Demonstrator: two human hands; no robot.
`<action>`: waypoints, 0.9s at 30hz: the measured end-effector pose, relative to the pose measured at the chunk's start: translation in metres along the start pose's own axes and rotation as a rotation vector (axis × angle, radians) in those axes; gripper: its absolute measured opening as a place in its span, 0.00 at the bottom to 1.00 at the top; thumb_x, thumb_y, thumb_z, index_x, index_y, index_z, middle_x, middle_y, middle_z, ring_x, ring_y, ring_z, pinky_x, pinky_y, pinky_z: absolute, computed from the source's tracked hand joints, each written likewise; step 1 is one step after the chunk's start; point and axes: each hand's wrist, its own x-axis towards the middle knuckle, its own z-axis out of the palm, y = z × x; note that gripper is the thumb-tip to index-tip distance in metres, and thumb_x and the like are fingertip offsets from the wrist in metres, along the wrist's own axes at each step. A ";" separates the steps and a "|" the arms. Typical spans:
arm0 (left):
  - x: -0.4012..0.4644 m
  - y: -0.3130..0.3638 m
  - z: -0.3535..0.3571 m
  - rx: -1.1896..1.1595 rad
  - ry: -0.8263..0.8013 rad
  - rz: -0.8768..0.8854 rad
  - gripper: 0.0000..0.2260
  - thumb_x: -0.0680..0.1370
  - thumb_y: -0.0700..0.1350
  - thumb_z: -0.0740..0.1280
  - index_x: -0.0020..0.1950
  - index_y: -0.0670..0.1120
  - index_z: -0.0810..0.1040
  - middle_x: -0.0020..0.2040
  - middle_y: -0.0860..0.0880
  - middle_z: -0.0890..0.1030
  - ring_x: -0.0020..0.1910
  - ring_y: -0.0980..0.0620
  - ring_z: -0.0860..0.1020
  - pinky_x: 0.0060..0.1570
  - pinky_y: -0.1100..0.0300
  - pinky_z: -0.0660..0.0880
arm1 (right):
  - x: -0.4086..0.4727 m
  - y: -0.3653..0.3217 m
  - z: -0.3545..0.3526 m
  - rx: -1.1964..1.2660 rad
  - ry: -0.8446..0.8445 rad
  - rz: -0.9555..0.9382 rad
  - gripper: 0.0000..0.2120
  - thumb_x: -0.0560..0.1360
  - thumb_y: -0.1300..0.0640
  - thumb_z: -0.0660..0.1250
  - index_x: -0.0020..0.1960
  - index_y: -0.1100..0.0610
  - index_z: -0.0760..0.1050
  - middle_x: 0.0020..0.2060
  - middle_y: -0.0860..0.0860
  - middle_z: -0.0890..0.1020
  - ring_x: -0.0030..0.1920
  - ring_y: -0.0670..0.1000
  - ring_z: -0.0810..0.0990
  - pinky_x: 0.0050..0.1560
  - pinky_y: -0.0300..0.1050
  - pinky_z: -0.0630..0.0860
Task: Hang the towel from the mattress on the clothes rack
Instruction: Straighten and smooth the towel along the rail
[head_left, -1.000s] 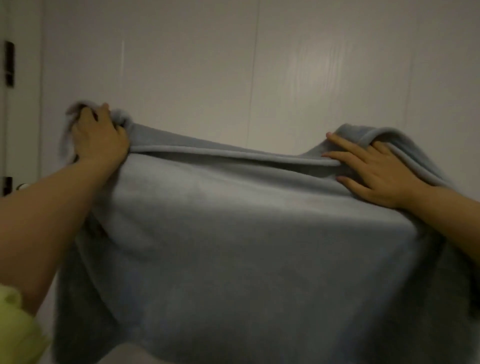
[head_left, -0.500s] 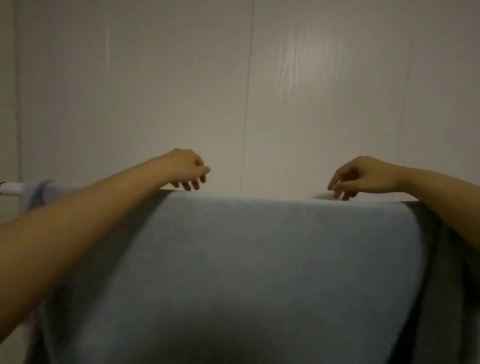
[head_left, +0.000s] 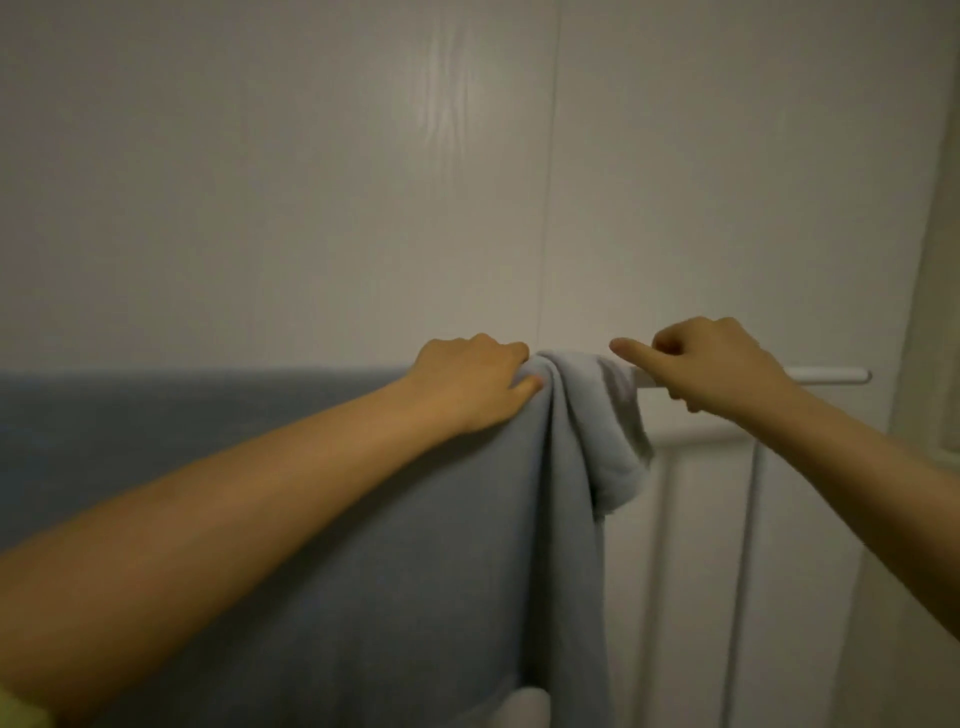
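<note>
Towel (head_left: 322, 519) draped over rack (head_left: 826, 375) top bar, long axis along bar, running left; right end bunched. Left hand (head_left: 475, 387) clenches bunch; right hand (head_left: 711, 366) just beside it, fingers curled, nothing held, bare bar beneath

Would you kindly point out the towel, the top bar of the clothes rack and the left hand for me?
towel (head_left: 441, 545), head view, on the flat hanging front of the cloth.
top bar of the clothes rack (head_left: 831, 375), head view, on the bare white end at the right.
left hand (head_left: 475, 387), head view, on the back of the hand.
</note>
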 end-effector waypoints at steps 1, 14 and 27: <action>0.006 0.005 0.003 0.010 0.002 -0.004 0.22 0.78 0.64 0.50 0.59 0.51 0.72 0.60 0.41 0.78 0.55 0.40 0.77 0.44 0.52 0.64 | -0.014 0.012 0.002 0.067 -0.057 0.064 0.40 0.62 0.19 0.54 0.32 0.55 0.80 0.25 0.50 0.84 0.27 0.49 0.84 0.38 0.47 0.80; 0.028 0.004 0.007 -0.016 -0.127 -0.021 0.30 0.74 0.71 0.44 0.60 0.57 0.75 0.59 0.46 0.80 0.52 0.45 0.77 0.45 0.54 0.68 | -0.059 0.043 0.079 1.110 0.299 0.239 0.03 0.80 0.50 0.63 0.50 0.42 0.75 0.46 0.42 0.82 0.47 0.41 0.81 0.45 0.38 0.79; 0.041 -0.014 0.003 -0.280 -0.378 -0.062 0.30 0.75 0.70 0.47 0.69 0.59 0.72 0.72 0.53 0.72 0.69 0.50 0.71 0.69 0.55 0.63 | 0.165 0.068 0.016 0.256 0.264 0.139 0.11 0.78 0.56 0.62 0.53 0.63 0.77 0.55 0.64 0.81 0.54 0.62 0.80 0.46 0.43 0.71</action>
